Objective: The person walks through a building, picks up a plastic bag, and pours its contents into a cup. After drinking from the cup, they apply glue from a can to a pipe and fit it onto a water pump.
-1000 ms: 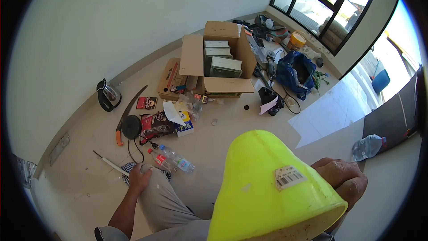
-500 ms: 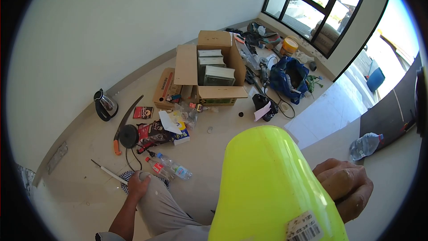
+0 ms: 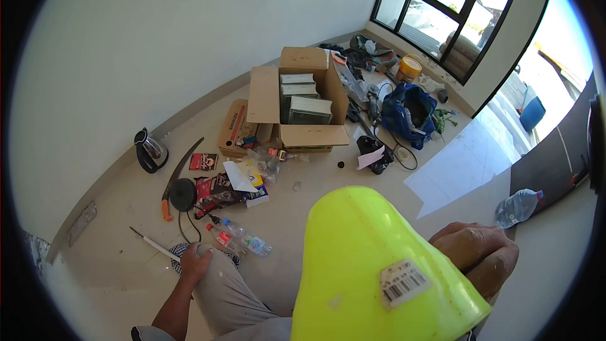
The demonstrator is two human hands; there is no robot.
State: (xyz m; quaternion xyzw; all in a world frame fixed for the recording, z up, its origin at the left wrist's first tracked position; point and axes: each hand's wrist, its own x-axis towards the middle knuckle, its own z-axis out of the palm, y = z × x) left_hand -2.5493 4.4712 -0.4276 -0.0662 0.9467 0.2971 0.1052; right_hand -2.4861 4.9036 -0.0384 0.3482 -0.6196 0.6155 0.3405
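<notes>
At near right, the yellow container (image 3: 363,259) is apparently being gripped for steadiness by the closed right hand (image 3: 478,250); the left hand (image 3: 196,263) is being rested on the knee (image 3: 221,276), presumably for support, closure undeterminable.

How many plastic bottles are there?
3: a red-capped bottle and a blue-capped bottle side by side near the left knee, and a big bottle at the far right. More may be hidden.
</notes>
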